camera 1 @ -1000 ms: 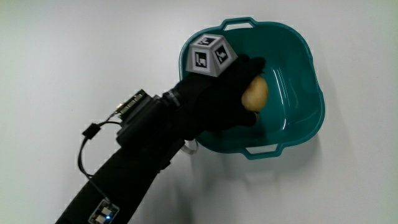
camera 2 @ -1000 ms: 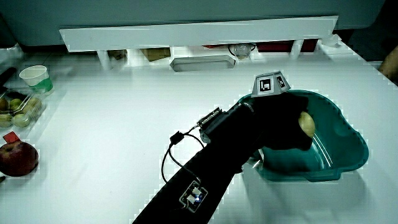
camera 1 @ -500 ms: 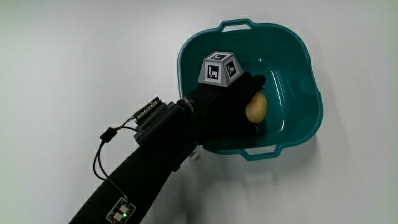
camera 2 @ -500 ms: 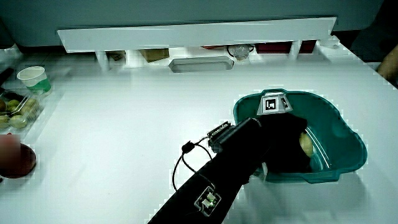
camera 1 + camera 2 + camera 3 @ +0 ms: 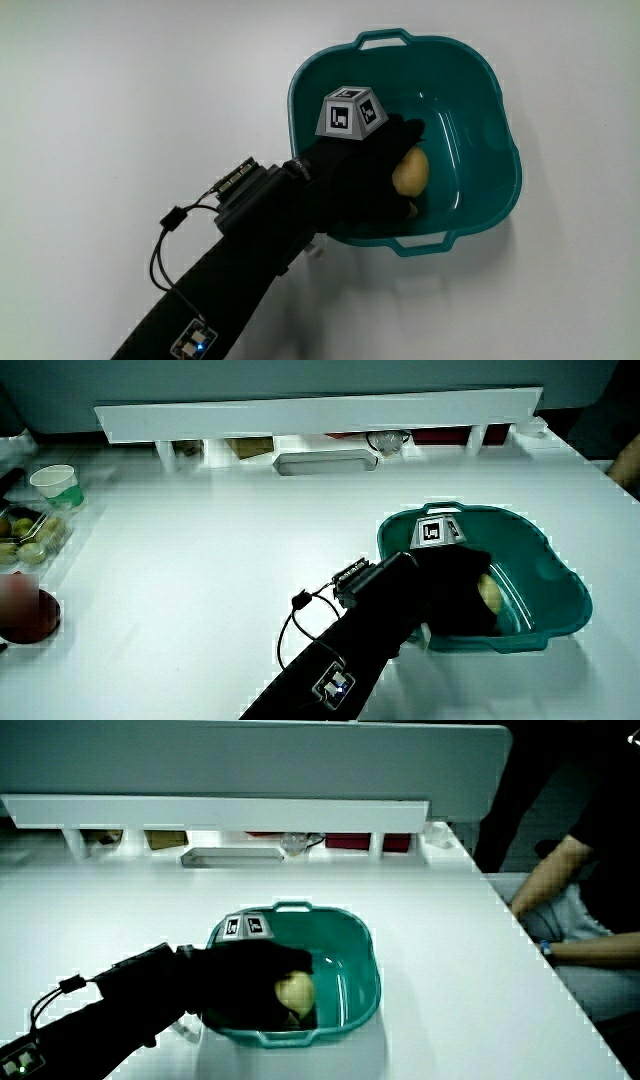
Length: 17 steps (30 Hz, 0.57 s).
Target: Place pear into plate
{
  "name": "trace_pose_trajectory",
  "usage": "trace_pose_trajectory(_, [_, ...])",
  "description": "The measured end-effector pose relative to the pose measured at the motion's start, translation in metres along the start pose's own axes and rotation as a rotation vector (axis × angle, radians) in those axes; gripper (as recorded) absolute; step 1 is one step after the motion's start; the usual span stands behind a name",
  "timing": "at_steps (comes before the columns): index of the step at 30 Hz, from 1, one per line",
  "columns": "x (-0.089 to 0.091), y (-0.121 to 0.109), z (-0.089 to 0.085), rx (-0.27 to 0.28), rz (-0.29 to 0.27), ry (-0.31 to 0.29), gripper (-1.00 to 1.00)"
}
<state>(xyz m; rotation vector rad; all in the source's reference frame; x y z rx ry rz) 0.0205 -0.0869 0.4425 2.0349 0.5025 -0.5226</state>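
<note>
A teal dish with two handles (image 5: pixel 500 110) (image 5: pixel 560 585) (image 5: pixel 355 955) stands on the white table. The gloved hand (image 5: pixel 385 175) (image 5: pixel 455 595) (image 5: pixel 265 982) reaches down inside it, with the patterned cube (image 5: pixel 350 112) on its back. Its fingers are curled around a yellowish pear (image 5: pixel 411 172) (image 5: pixel 489 595) (image 5: pixel 295 990), which sits low in the dish near its floor. Whether the pear touches the floor I cannot tell. The forearm with a small black box and a looped wire (image 5: pixel 175 225) runs from the dish rim toward the person.
In a side view, a paper cup (image 5: pixel 55 485), a clear box of small fruit (image 5: pixel 30 532) and a red apple (image 5: pixel 25 615) sit at the table's edge. A low white partition (image 5: pixel 320 410) (image 5: pixel 220 812) with a grey tray (image 5: pixel 325 461) under it closes the table.
The hand lowered the pear deeper into the dish over the last second. Since half a second ago it has barely moved.
</note>
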Motion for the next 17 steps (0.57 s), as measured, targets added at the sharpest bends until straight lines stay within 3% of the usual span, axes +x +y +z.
trace_pose_trajectory(7, [-0.003,-0.007,0.005,0.027,-0.03,-0.024,-0.65])
trace_pose_trajectory(13, [-0.001,-0.03,0.016,0.067,-0.078,-0.034,-1.0])
trace_pose_trajectory(15, [-0.001,-0.042,0.019,0.093,-0.102,-0.02,-1.0])
trace_pose_trajectory(17, [-0.005,-0.053,0.02,0.085,-0.097,-0.064,-1.0])
